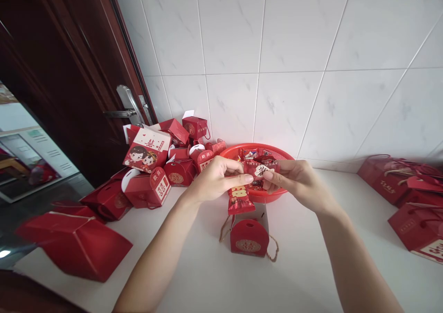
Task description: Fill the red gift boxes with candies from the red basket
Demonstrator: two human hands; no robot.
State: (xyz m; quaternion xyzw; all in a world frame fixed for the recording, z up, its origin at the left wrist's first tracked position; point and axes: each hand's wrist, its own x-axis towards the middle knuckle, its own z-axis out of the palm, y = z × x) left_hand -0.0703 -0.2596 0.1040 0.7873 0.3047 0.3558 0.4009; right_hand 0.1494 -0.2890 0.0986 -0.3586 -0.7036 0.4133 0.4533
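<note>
The SWEET SUGAR packet (262, 169) is over the red basket (268, 197), its long axis crosswise. The left hand (215, 179) and right hand (305, 181) pinch opposite ends, equally near; the small gift box (249, 234) sits nearside of the basket.

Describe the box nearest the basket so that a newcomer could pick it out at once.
Start at the red basket by the tiled wall. Just in front of it, on the white surface, is a small red box with a rounded front panel bearing a pale oval emblem. Unlike the red boxes heaped to the left, it stands apart, twisted cord showing on either side.
</note>
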